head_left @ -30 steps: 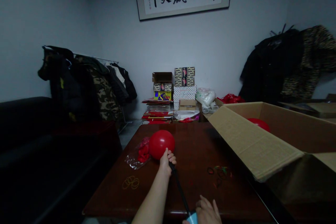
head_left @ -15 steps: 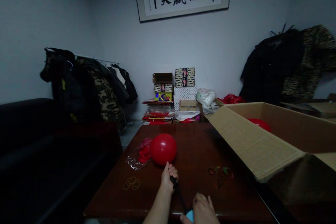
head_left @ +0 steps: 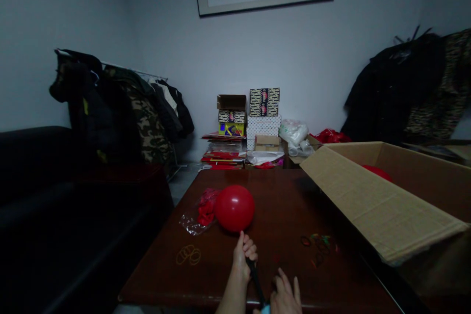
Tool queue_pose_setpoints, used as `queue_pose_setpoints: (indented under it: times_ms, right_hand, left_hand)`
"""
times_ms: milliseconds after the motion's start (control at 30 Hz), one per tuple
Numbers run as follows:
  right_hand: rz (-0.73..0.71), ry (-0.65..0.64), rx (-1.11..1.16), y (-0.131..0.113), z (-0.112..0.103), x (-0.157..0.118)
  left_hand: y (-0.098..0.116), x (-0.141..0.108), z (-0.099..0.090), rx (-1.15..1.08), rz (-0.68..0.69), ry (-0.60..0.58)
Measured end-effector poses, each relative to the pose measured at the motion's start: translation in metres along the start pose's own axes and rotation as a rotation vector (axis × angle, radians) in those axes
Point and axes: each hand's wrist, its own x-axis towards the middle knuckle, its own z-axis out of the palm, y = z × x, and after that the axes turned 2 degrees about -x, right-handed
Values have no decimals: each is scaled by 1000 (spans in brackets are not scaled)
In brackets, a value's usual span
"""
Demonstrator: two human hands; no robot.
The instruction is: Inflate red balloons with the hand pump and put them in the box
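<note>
A round, inflated red balloon (head_left: 234, 208) sits over the dark brown table, its neck pointing toward me. My left hand (head_left: 246, 256) is closed around the neck together with the tip of a hand balloon pump. The pump's black tube (head_left: 256, 282) runs down from that fist to a light blue part (head_left: 265, 309) at the bottom edge. Around this blue part is my right hand (head_left: 285, 297), thumb on one side and some fingers stretched out; its grip is partly cut off by the frame. Just left of the balloon lies a clear bag of red balloons (head_left: 206, 207).
Yellowish rubber bands (head_left: 188, 255) lie on the table (head_left: 162, 279) at left, with coloured bands (head_left: 320, 248) at right. An open cardboard box (head_left: 382, 203) with something red inside stands at the right. A black sofa (head_left: 73, 235) is at left; stacked boxes (head_left: 263, 127) stand behind.
The balloon looks slightly bigger. My right hand's fingers are spread more, while my left hand keeps its grip on the neck. The view has shifted slightly, moving the table items rightward in the picture.
</note>
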Motion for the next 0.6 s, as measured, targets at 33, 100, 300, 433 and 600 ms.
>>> queue_pose_setpoints:
  times_ms: [33,100,300,433,600]
  right_hand:
    - [-14,-10,-23,-6,-9,5]
    - [9,-1,-47,-17,-23,17]
    - [-15,73,8,-32,-32,33]
    - [13,34,-38,-29,-29,25]
    - [55,-12,-86,-25,-23,8]
  left_hand:
    - [0,0,0,-1,5,5]
    - [0,1,-1,12,10,16]
    - [0,2,0,138,-12,43]
    - [-3,4,2,186,34,74]
    - [-5,5,1,186,37,84]
